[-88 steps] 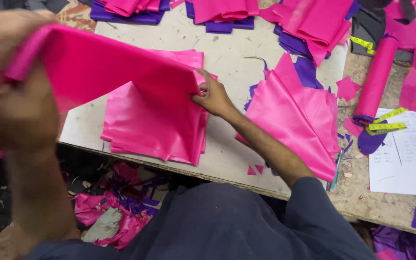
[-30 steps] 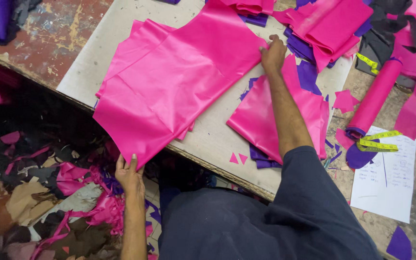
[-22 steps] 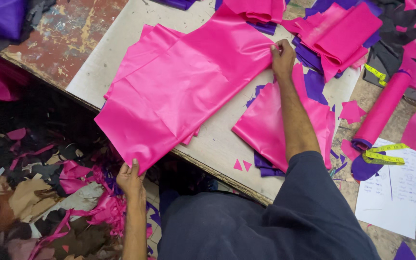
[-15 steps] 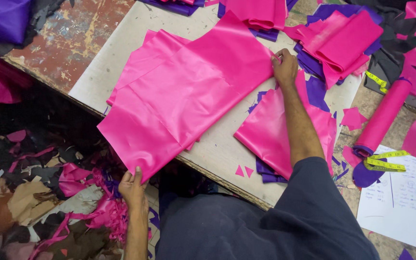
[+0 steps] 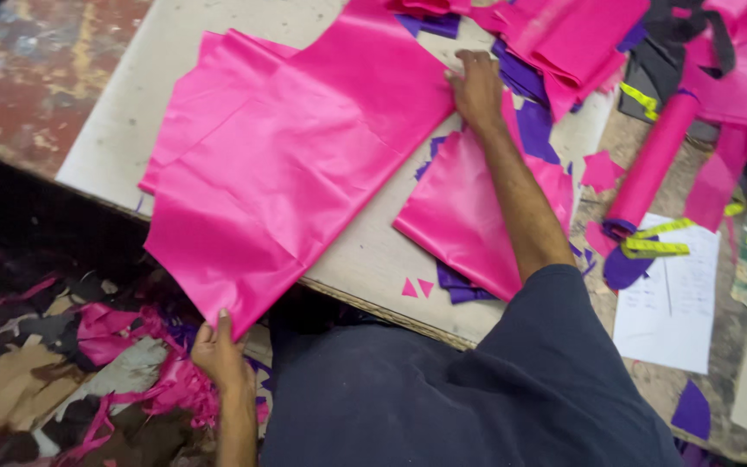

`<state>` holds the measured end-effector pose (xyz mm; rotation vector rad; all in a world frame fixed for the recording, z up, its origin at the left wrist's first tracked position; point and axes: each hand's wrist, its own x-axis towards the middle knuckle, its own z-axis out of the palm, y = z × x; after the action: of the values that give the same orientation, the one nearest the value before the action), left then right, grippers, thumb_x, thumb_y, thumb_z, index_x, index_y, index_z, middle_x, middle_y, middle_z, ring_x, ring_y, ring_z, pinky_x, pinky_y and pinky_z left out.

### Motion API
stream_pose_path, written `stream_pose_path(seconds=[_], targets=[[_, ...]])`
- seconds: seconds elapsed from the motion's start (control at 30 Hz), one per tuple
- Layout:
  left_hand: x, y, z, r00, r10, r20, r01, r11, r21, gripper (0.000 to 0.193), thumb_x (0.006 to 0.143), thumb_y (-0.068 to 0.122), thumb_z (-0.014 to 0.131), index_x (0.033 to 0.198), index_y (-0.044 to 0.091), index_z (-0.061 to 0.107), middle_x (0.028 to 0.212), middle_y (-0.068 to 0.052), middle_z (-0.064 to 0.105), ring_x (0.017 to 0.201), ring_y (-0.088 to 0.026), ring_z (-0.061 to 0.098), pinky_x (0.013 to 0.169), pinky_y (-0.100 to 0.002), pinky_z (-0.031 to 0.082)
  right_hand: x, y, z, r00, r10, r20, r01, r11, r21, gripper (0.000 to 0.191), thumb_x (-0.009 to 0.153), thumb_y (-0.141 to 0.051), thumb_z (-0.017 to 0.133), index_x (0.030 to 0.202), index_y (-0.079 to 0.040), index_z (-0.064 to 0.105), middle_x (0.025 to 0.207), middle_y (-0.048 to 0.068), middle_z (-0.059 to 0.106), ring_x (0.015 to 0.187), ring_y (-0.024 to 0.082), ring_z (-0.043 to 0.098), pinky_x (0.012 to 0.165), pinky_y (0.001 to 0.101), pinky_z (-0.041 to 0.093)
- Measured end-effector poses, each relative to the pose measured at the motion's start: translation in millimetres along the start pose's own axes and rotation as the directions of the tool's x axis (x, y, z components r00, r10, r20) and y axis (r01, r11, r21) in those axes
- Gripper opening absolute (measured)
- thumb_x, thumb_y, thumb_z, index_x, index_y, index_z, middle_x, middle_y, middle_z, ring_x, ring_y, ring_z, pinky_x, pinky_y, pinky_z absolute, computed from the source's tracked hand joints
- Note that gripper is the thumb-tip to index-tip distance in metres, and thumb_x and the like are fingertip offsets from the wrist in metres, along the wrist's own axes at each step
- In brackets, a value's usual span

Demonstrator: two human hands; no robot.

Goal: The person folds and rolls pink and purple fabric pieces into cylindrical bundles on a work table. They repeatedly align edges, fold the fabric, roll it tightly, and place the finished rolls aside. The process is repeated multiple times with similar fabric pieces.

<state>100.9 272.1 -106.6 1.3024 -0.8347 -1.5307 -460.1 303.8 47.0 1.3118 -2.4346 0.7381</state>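
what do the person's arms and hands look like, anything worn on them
Both hands are bare: no gloves, rings or watch show on the left hand or the right hand. The right arm carries a dark navy short sleeve that ends near the elbow, leaving the forearm uncovered. The left forearm is uncovered too; no sleeve of it is in view.

We see the pink sheet (image 5: 296, 164) as thin, smooth cloth with a satin sheen, creased by folds. The worktop (image 5: 218, 26) is matt, pale board, its near edge rough and fibrous. The roll (image 5: 650, 164) is the same glossy pink cloth. The form (image 5: 669, 298) is matt white paper. Floor scraps (image 5: 88, 372) are mixed cloth.
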Motion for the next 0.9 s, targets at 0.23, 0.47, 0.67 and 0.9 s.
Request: stream_pose_path(seconds=[0.23, 0.47, 0.67, 0.9], targets=[[-27.2, 23.7, 30.4, 0.873, 0.488, 0.014, -0.427, 0.748, 0.508, 0.055, 0.105, 0.012, 0.072, 0.144, -0.012, 0.041, 0.14, -0.029, 0.051, 0.124, -0.038, 0.054, 0.1, -0.047, 0.045, -142.7, 39.4, -106.7, 0.981, 0.109, 0.161, -0.126, 0.987, 0.098, 0.062, 0.098, -0.025, 0.077, 0.148, -0.001, 0.049, 0.147, 0.023, 0.052, 0.137, 0.038, 0.051, 0.116, 0.0504, 0.044], [-82.1, 45.6, 154.7, 0.64, 0.243, 0.729, -0.608, 0.741, 0.287, 0.036, 0.1, 0.007, 0.063, 0.135, 0.001, 0.062, 0.136, -0.015, 0.066, 0.13, -0.029, 0.061, 0.115, -0.041, 0.045, -317.0, 118.3, -162.0, 0.541, 0.772, 0.334, -0.771, 0.297, 0.563, 0.058, 0.104, -0.045, 0.054, 0.143, -0.002, 0.051, 0.13, 0.013, 0.061, 0.111, 0.023, 0.063, 0.089, 0.0382, 0.055], [-148.4, -19.9, 316.3, 0.06, 0.03, 0.998, -0.937, 0.346, 0.046, 0.081, 0.104, 0.051, 0.052, 0.163, 0.003, 0.024, 0.169, -0.023, 0.018, 0.158, -0.037, 0.015, 0.123, -0.064, 0.01, -336.6, 116.0, -126.6, 0.656, 0.733, 0.182, -0.751, 0.61, 0.251, 0.09, 0.097, -0.062, 0.06, 0.148, 0.01, 0.041, 0.136, 0.029, 0.057, 0.123, 0.035, 0.063, 0.104, 0.0474, 0.05], [-163.6, -77.4, 350.2, 0.132, -0.006, 0.991, -0.985, 0.113, 0.132, 0.087, 0.099, 0.069, 0.038, 0.164, 0.014, 0.02, 0.17, -0.021, 0.006, 0.158, -0.034, 0.003, 0.119, -0.068, -0.007, -317.3, 69.6, -125.3, 0.662, 0.719, 0.211, -0.71, 0.692, -0.132, 0.122, 0.075, -0.071, 0.081, 0.15, 0.012, 0.032, 0.139, 0.04, 0.044, 0.132, 0.05, 0.045, 0.109, 0.0573, 0.039]])
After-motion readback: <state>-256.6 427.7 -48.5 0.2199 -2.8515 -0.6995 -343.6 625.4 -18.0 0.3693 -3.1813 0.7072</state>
